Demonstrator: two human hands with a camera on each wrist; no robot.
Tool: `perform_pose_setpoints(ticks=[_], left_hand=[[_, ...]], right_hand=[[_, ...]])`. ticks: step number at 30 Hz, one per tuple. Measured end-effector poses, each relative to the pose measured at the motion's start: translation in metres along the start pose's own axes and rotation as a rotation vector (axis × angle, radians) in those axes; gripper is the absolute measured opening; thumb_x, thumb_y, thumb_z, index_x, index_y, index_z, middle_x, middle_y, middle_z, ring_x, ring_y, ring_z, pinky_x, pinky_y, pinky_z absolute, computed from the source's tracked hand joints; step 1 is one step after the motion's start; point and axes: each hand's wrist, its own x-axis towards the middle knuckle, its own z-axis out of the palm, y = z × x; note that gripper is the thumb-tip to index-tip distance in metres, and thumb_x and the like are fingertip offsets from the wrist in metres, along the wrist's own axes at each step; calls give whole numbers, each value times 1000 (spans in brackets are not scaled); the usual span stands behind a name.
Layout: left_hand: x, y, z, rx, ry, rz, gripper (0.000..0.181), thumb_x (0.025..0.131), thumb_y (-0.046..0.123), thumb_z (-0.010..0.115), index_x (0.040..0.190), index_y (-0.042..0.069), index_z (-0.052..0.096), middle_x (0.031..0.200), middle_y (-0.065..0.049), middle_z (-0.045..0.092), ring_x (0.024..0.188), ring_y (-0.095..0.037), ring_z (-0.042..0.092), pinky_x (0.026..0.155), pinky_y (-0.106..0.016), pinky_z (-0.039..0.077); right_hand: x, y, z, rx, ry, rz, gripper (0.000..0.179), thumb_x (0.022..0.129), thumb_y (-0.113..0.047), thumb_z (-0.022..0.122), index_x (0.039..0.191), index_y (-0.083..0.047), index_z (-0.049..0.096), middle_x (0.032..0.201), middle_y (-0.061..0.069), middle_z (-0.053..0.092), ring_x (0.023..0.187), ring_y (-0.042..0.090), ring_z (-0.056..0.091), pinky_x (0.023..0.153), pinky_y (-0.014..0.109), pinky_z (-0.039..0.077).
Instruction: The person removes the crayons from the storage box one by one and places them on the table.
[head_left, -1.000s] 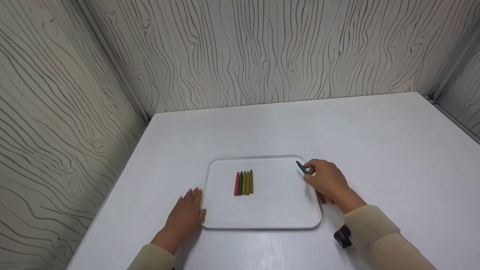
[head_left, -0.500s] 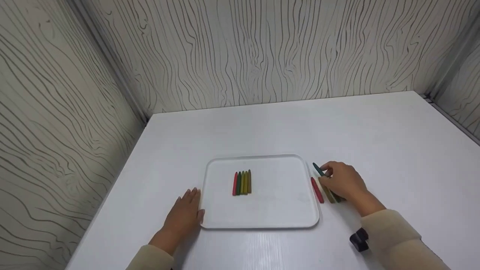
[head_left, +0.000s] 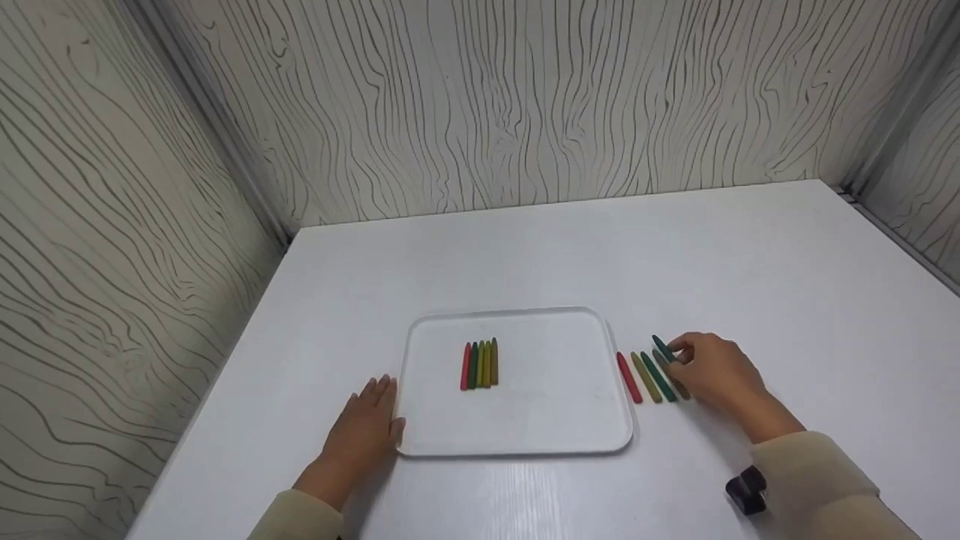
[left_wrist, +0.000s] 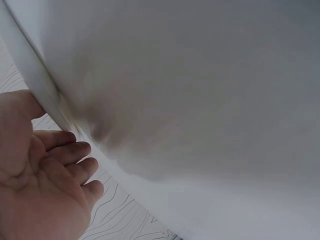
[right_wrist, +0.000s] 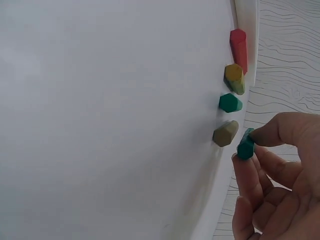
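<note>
Between thumb and fingers my right hand (head_left: 716, 371) pinches a dark green crayon (right_wrist: 245, 145), held just above the table beyond a short row of crayons. That row lies at the right of the tray: a red crayon (head_left: 629, 377), a yellowish crayon (head_left: 646, 376), a green crayon (head_left: 658, 376) and a brown crayon (head_left: 680, 386), partly covered by the held one in the head view. My left hand (head_left: 364, 424) rests with extended fingers along the left edge of the white tray (head_left: 555, 405), its thumb at the rim.
Several crayons (head_left: 479, 364) in red, green, yellow and brown lie side by side on the tray. The white table (head_left: 525, 255) meets wood-patterned panels (head_left: 480, 97) at the back and left. A black object (head_left: 746, 491) shows beside the right sleeve.
My right hand has carried the dark green crayon rightward from over the tray, past the row on the table, uncovering that row. My left hand stays at the tray's edge.
</note>
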Motion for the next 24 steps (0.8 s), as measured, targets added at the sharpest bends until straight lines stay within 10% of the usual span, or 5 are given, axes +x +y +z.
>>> perform_pose_setpoints(ticks=[24], left_hand=[[-1,-1,2,11,20,6,54,95,18,56,138,-11,40,144,-25,39,135,-41,31,110,-54,24]], right_hand=[[-9,11,-3,-7,-55,40,37,85,-14,65,115,7,60,95,18,62,77,25,56,63,39,49]])
